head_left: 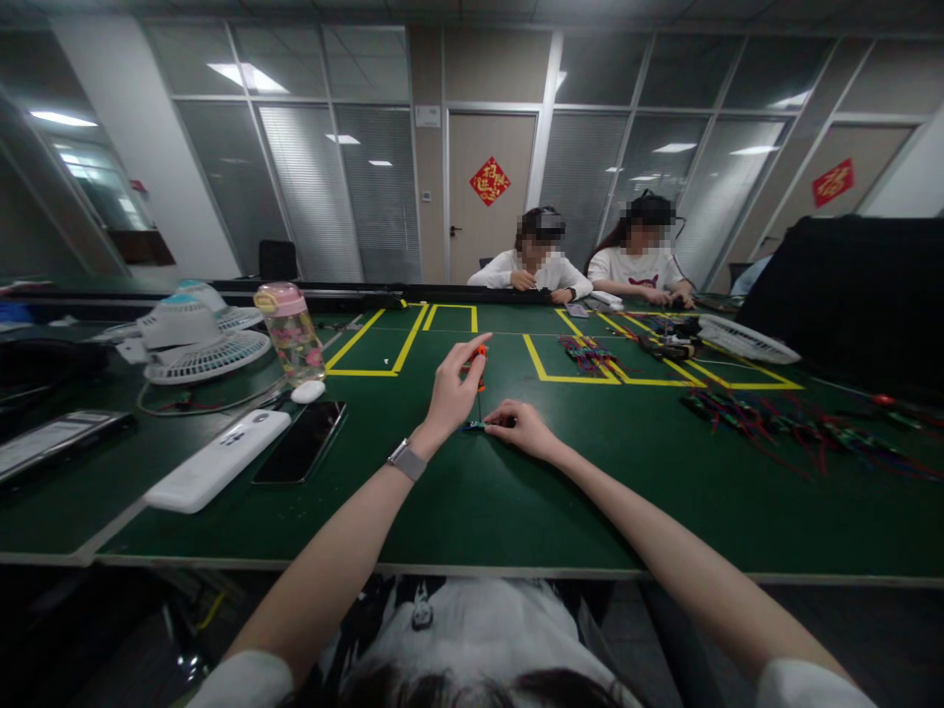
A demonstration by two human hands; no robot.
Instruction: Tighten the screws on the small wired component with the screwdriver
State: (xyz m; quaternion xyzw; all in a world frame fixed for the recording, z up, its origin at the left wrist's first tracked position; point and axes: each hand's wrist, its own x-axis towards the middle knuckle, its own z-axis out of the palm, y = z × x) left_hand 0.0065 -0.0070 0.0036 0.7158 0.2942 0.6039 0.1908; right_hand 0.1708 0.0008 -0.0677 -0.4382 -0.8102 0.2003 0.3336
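Observation:
A screwdriver (481, 372) with an orange-red handle stands upright, its thin dark shaft pointing down to a small circuit board (476, 426) on the green table. My left hand (453, 386), with a watch on its wrist, has the handle between thumb and fingers; the fingers are nearly straight. Low beside the shaft, my right hand (522, 430) pinches the board's right edge against the table. The screwdriver's tip meets the board, but whatever lies under it is too small to make out.
Left of my hands lie a black phone (300, 442), a white power bank (219, 460), a drink bottle (291, 332) and white fans (203, 344). Wired circuit boards (803, 428) are piled at right, others (590, 356) near yellow tape. Two people sit across the table.

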